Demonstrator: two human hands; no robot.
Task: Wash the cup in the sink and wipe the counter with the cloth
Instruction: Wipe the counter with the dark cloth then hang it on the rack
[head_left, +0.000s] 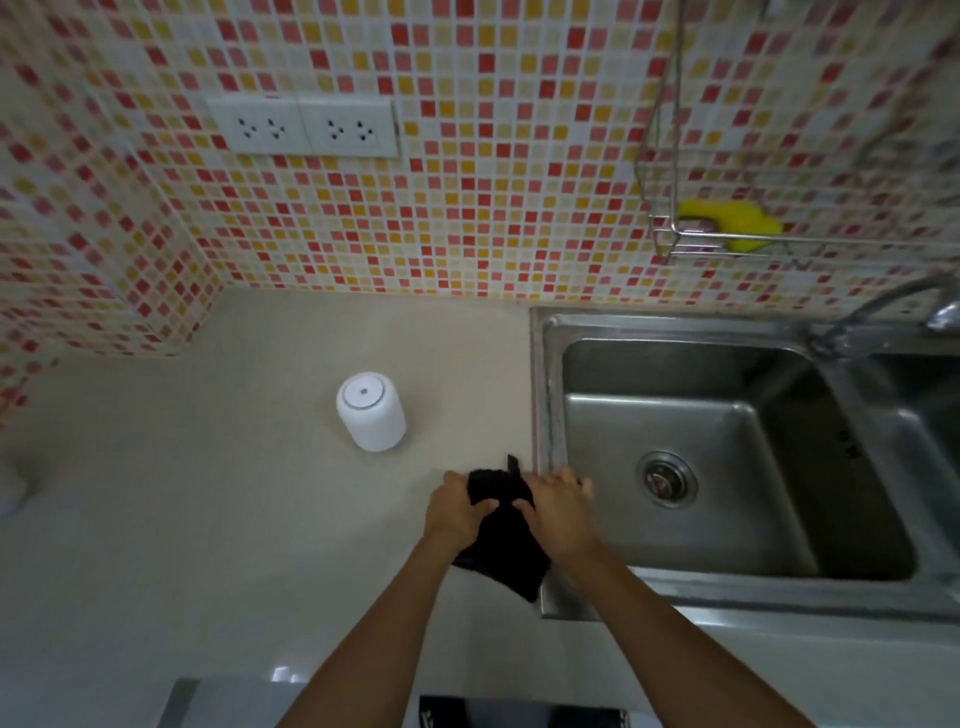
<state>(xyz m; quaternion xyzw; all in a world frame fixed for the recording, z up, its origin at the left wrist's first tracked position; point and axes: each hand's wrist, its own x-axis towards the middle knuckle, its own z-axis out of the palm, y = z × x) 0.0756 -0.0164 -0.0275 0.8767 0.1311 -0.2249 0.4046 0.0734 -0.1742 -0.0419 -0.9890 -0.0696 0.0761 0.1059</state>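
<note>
A white cup stands upside down on the beige counter, left of the steel sink. A black cloth hangs bunched between both hands, just above the counter at the sink's left rim. My left hand grips the cloth's left side. My right hand grips its right side, fingers partly over the sink rim. The sink basin holds nothing but its drain.
A tap reaches over the sink from the right. A wire rack on the tiled wall holds a yellow sponge. Wall sockets sit above the counter. A pale object shows at the far left edge.
</note>
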